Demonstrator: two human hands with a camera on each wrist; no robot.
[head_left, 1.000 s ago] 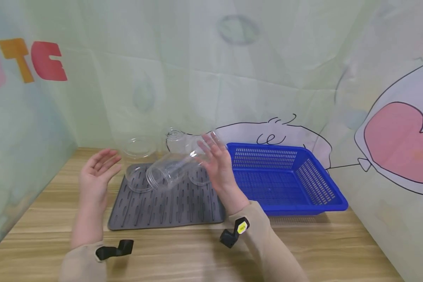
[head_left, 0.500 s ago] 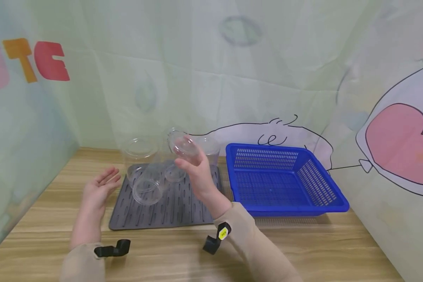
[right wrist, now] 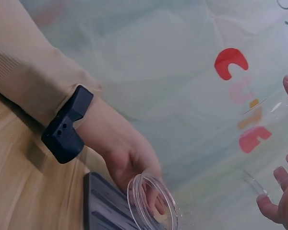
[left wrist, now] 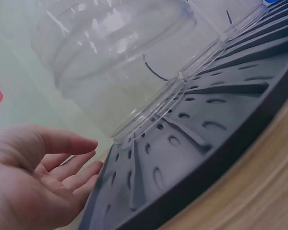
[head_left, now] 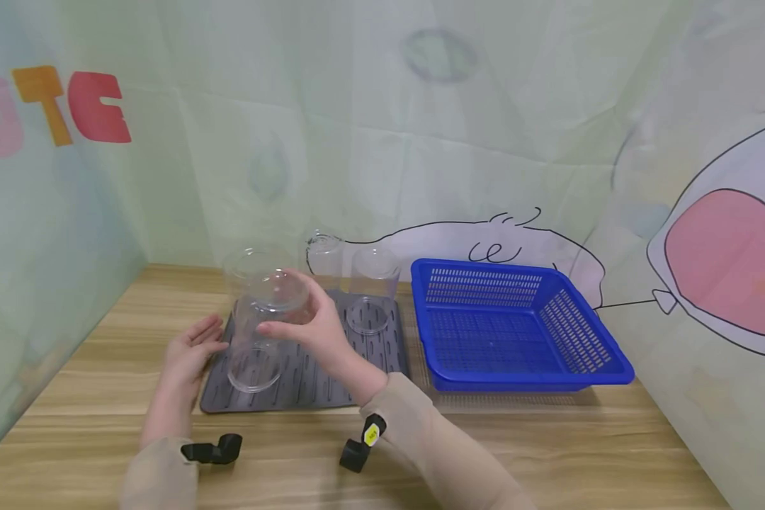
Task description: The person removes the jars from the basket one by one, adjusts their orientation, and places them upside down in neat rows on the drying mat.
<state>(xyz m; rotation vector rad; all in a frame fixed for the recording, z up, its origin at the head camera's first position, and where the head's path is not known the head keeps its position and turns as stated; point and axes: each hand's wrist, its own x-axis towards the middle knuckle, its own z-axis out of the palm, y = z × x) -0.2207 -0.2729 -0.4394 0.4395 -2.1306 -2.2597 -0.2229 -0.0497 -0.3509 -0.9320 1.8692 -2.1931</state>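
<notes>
A clear plastic jar (head_left: 253,347) stands upside down over the grey ridged drying mat (head_left: 312,382), its ringed mouth facing down. My right hand (head_left: 315,322) grips the jar near its upper end, thumb toward me and fingers round the back. Whether the rim touches the mat is hard to tell. Left of the jar, my left hand (head_left: 188,354) lies by the mat's left edge with relaxed fingers, holding nothing. In the left wrist view, that hand (left wrist: 33,177) is apart from the jar rim (left wrist: 151,112). The right wrist view catches the right fingertips (right wrist: 283,203) round the clear wall.
Behind the held jar is another clear jar (head_left: 242,258). Two more clear jars, a narrow one (head_left: 325,265) and a wider one (head_left: 374,283), stand at the mat's back right. A blue plastic basket (head_left: 523,375) sits on the wooden table (head_left: 280,460) to the right. Printed curtains close the back and sides.
My right hand has brought the jar left and down, turning it from tilted to about upright with its mouth down. My left hand has shifted slightly right and down.
</notes>
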